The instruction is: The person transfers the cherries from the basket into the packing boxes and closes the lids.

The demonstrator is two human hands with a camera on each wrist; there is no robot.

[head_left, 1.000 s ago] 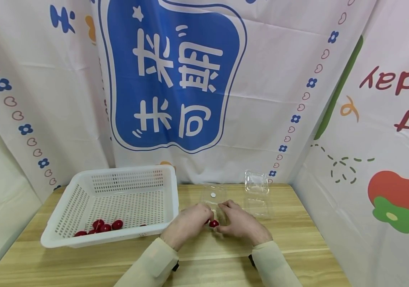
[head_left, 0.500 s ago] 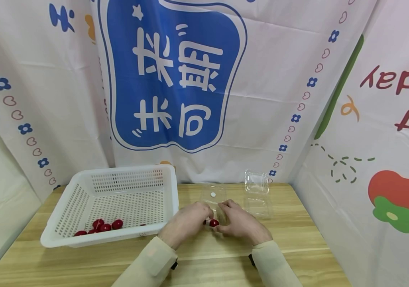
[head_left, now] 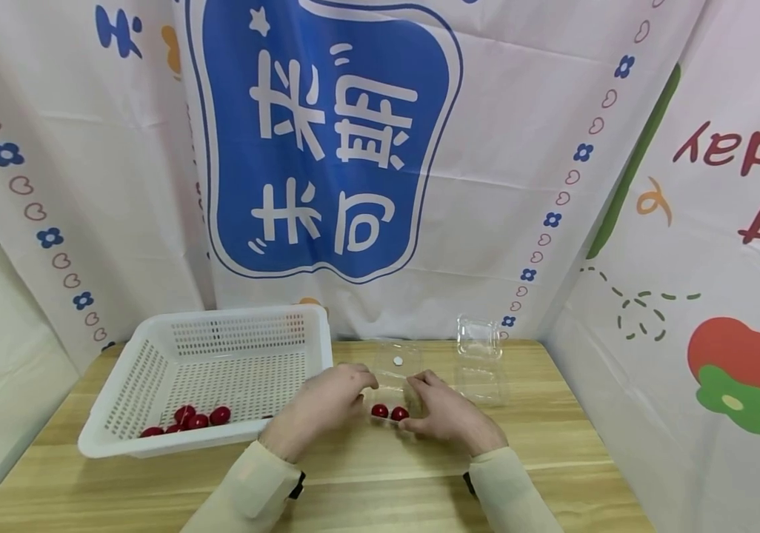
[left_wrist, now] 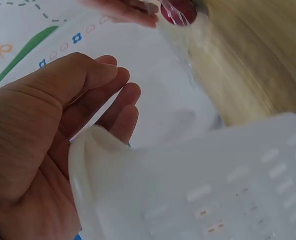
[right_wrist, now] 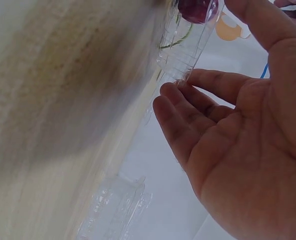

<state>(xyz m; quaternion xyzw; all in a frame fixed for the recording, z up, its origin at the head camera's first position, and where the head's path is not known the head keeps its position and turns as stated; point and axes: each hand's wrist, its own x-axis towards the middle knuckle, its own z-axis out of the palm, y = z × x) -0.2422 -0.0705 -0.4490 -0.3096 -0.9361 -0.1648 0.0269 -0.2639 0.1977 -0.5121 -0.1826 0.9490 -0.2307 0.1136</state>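
Observation:
Two dark red cherries (head_left: 390, 412) lie side by side in a clear plastic clamshell box (head_left: 393, 385) whose lid stands open at the back. My right hand (head_left: 450, 414) holds this box by its right side, thumb near the front and fingertips farther back. In the right wrist view a thin green stem (right_wrist: 180, 40) shows through the box wall below a cherry (right_wrist: 197, 9). My left hand (head_left: 318, 407) is between the box and the white basket (head_left: 203, 440), beside the basket's right rim. Its fingers are loosely bent with nothing between them.
Several cherries (head_left: 196, 420) lie in the front left part of the basket. A second clear clamshell box (head_left: 480, 381), lid up, stands right of the first, near the back edge of the wooden table (head_left: 393, 488). Printed curtains (head_left: 500, 148) hang behind and beside the table.
My left hand has let go of a cherry in the box and moved left toward the basket, leaving both cherries in plain sight. The right hand has stayed at the box.

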